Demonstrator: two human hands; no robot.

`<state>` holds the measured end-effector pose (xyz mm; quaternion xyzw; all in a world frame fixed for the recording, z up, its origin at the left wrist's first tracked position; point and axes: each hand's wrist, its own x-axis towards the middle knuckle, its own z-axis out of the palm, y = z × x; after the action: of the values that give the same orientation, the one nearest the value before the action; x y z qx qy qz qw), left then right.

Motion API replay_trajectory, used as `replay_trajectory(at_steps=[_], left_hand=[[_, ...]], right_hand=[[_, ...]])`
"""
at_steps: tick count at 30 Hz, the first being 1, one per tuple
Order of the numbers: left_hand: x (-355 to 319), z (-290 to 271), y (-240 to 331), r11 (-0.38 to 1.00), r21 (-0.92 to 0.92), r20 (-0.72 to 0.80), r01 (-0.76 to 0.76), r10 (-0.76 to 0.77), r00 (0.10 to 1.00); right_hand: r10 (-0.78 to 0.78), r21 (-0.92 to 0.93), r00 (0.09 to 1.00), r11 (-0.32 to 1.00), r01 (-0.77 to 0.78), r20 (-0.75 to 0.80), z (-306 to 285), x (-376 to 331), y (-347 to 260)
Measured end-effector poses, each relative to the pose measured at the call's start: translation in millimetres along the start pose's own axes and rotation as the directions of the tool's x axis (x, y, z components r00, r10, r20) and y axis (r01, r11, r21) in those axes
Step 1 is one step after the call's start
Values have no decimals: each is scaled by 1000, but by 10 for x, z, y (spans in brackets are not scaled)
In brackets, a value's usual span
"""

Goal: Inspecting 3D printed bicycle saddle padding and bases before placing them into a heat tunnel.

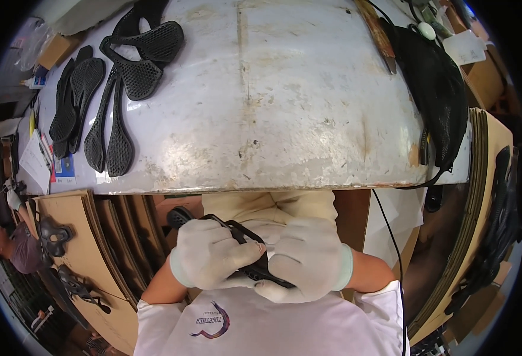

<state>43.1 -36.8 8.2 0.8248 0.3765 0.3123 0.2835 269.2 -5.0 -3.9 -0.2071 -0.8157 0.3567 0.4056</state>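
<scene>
"So, where is the piece being worked, & how do the fingers stand?"

"Black framed piece (261,272): held btwn both gloved hands, below the near edge of the table (308,113), just in front of the white shirt (273,329). L hand (207,252): fingers curled narrow on one side, thumb pointing inward over the frame. R hand (311,258): likewise closed on the other side, thumb low. Tips under the piece are hidden; exact pos. can't be told."

"And progress, approx.?"

"Judged from this view, mid-handling. Done: piece is off the table & firmly in grip. Not done: setting it down. Whether its shape or fit is finished can't be told, b/c the gloves cover most of it."

"Other pieces?"

"Black lattice pieces (142,80) lie at the table's L, some overlapping, well apart from the hands. Finished or waiting? Can't tell; no visible mark sorts them."

"R side?"

"Black pouch (433,89) near the edge, w/ a brown pointed stick (379,38) just beside it; neither is touched by a hand."
</scene>
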Motion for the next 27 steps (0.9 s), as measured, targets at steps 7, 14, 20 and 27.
replay_trajectory(at_steps=[7, 14, 20, 27], left_hand=[[28, -55, 128, 957, 280, -3, -78, 82, 997], [-464, -267, 106, 753, 66, -832, 654, -321, 453], [-779, -395, 157, 769, -458, -485, 447, -637, 599], [-412, -489, 223, 656, -592, -250, 469, -702, 666]], right_hand=[[81, -73, 983, 995, -70, 164, -134, 107, -50], [-92, 100, 991, 992, 82, 100, -347, -47, 182], [36, 391, 999, 920, -22, -28, -374, -69, 291], [87, 382, 971, 924, 4, -221, -293, -124, 295]])
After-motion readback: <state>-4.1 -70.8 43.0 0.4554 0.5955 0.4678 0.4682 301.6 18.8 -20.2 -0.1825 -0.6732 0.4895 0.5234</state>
